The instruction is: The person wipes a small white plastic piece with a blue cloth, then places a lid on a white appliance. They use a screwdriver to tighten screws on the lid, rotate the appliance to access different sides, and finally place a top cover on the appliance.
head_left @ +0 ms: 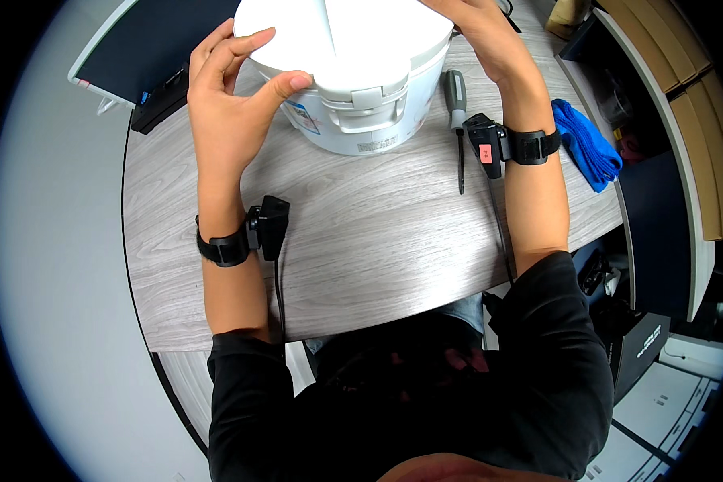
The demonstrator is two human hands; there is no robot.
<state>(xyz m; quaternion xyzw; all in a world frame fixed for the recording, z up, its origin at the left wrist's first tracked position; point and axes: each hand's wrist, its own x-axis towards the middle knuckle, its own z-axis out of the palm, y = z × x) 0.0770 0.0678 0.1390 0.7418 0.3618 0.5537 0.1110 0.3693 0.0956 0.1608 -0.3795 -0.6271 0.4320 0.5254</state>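
A white plastic bucket (349, 132) with a white hinged-looking lid (377, 36) stands upright at the far side of the table, its top cut off by the picture's edge. A latch-like clip (368, 100) sits on its near side. My left hand (237, 76) grips the lid's left rim, index fingertip on top and thumb at the edge near the clip. At the lid's right far edge is my right hand (478, 24); its fingers run out of view, so their grip is hidden. A grey-handled screwdriver (455, 92) lies right of the bucket.
The wood-grain table (361, 241) has a blue cloth (588, 145) on its right side. A shelf unit (659, 185) with cardboard boxes (703, 145) borders the right. At the back left are a dark panel (149, 56) and a black box (161, 100). Cables hang from both wrist straps.
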